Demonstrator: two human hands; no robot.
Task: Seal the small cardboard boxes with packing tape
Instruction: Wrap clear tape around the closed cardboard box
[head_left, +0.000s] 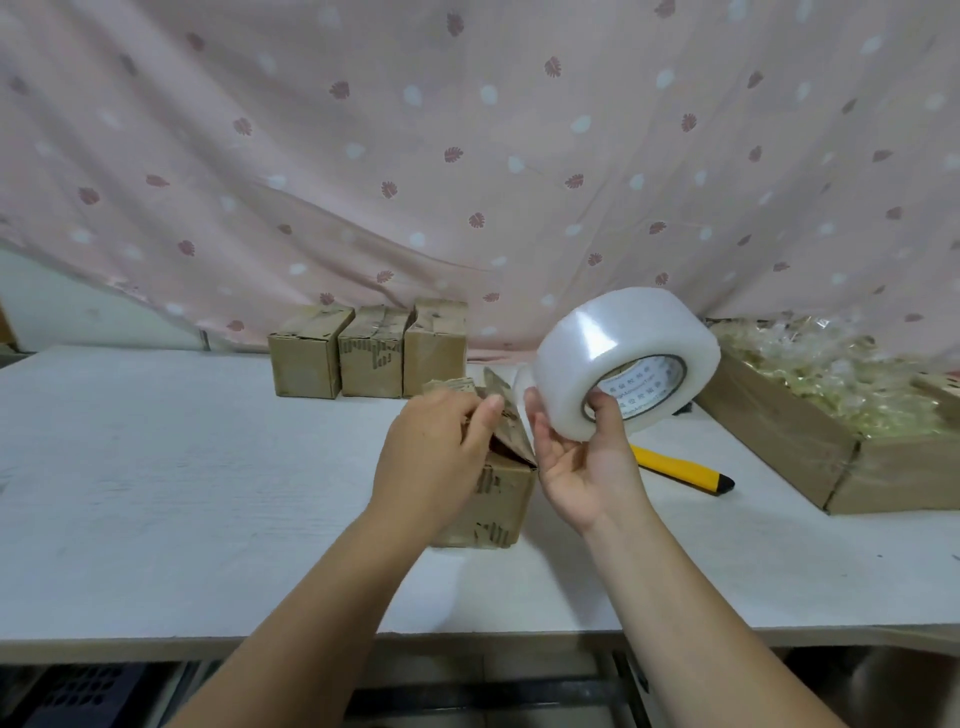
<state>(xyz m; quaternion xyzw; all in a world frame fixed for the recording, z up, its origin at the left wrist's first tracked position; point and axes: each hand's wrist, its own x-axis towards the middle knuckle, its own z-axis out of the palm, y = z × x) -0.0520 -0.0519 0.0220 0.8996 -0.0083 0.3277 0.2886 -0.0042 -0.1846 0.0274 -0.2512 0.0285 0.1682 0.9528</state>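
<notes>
Three boxes (371, 353) stand closed in a row at 12 o'clock on the table (156, 467), seemingly done. The fourth box (501, 504), at centre, has its flaps up. The left hand (431, 457) grips them. The right hand (582, 467), at 3 o'clock, holds the tape roll (597, 343); no tape is applied yet.

Bare forearms (311, 597), left hand (434, 457), right hand (576, 467)

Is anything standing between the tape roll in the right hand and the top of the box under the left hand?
Yes. A raised flap on the box stands between the tape roll and the box top, and the left hand covers that top, gripping the flaps. The right hand holds the roll aloft.
</notes>
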